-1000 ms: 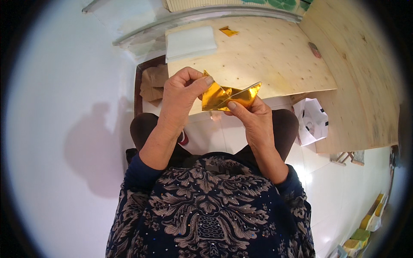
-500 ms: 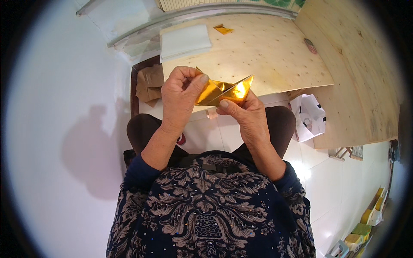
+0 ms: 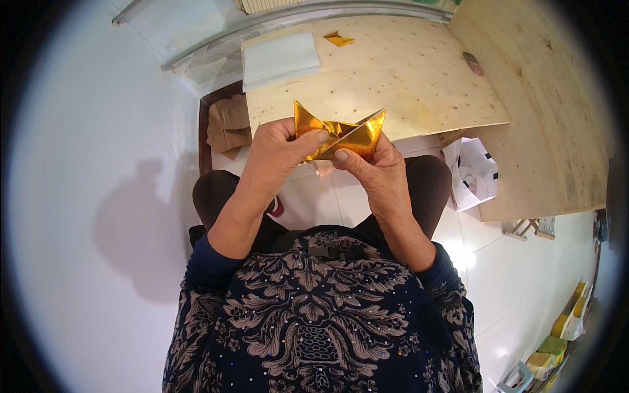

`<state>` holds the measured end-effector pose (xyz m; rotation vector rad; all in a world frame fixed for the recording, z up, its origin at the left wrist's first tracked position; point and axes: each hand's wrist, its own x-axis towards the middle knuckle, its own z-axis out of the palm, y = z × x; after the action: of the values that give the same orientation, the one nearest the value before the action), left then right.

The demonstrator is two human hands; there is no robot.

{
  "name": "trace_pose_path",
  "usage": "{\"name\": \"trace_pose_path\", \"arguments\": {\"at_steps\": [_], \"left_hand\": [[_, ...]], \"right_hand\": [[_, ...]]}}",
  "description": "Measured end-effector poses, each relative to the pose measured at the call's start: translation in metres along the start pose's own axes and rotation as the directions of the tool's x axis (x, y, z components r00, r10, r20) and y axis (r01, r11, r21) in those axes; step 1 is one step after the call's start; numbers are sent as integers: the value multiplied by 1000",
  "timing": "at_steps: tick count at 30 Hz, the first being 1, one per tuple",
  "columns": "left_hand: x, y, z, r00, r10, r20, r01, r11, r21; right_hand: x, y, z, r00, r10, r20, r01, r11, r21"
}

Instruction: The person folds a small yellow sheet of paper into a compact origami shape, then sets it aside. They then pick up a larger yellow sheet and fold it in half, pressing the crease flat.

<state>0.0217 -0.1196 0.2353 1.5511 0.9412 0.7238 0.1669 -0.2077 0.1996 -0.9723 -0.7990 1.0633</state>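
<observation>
A folded piece of shiny gold paper [image 3: 354, 139] is held up between my two hands, just in front of the table's near edge. It has a pointed peak at each end and overlapping folds in the middle. My left hand [image 3: 282, 144] pinches its left part, thumb on the near face and fingers behind. My right hand [image 3: 380, 173] grips the lower right part the same way, the thumb near the bottom centre. The fingers behind the paper are mostly hidden. Farther off, a second folded gold paper piece [image 3: 339, 39] lies on the table.
The pale plywood table [image 3: 406, 78] carries a stack of white sheets [image 3: 282, 57] and a small dark red-grey object [image 3: 472, 63]. Brown paper [image 3: 229, 123] sits at its left. A white bag [image 3: 473, 171] stands by my right knee, beside a tall wooden panel [image 3: 550, 131].
My left hand has slid down from the left peak to the lower left folds, its thumb now nearer the middle. The left peak stands exposed. My right hand keeps its hold.
</observation>
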Motion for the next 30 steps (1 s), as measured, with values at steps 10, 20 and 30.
{"name": "trace_pose_path", "arguments": {"at_steps": [10,20,30], "left_hand": [[-6,-2,14,998,17,-56,-17,1000,-4],[-10,-3,21,1000,21,15,-20,997,-70],[-18,4,29,981,130,-147,-94,968,232]], "right_hand": [[-2,3,-1,999,-33,-24,34,999,36],[-1,11,-2,987,-11,-160,16,1000,25],[5,-2,-17,917,-231,-327,292,944,153]]}}
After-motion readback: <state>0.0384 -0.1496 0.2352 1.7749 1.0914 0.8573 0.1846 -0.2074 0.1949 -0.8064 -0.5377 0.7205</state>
